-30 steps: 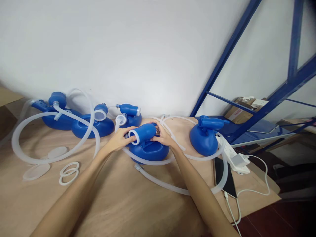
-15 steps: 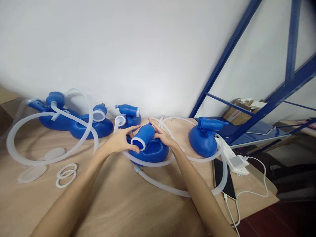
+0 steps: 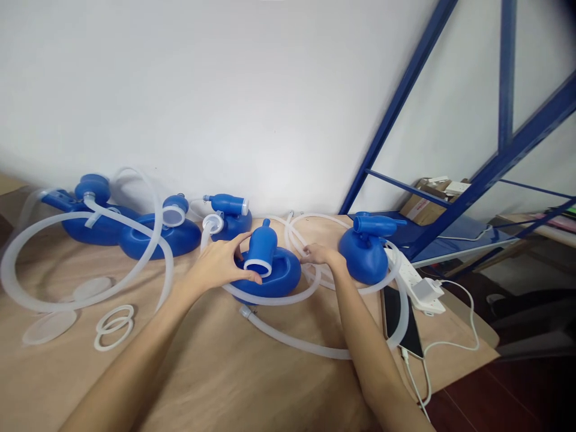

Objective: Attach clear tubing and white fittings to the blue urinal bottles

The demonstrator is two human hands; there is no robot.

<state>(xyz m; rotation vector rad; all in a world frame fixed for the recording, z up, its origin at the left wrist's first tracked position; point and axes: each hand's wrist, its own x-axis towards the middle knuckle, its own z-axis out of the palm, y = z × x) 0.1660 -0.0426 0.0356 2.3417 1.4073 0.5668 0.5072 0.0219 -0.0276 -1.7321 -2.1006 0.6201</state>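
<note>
Around the blue plastic bottle (image 3: 281,279) in the middle, the brown tabletop (image 3: 211,378) meets the white wall (image 3: 216,90) at twelve o'clock, and its right edge slants away at four o'clock. The widest stretch of plain tabletop lies at six o'clock, toward the wearer, bounded by a translucent hose (image 3: 292,341) that sweeps from seven round to four. At three o'clock a second blue bottle (image 3: 362,258) narrows the room, with a black-screened phone (image 3: 401,321) at four, near the edge; other blue bottles (image 3: 159,237) stand at ten and eleven, and white rings (image 3: 114,327) lie at eight. The left hand (image 3: 220,264) forms a wide C at the nine o'clock side of the bottle's white-rimmed neck (image 3: 262,243), thumb just beside the rim; whether it grips is unclear. The right hand (image 3: 317,254) points to nine o'clock, fingers bunched beside the bottle and above hose strands; I cannot tell whether they pinch anything.
</note>
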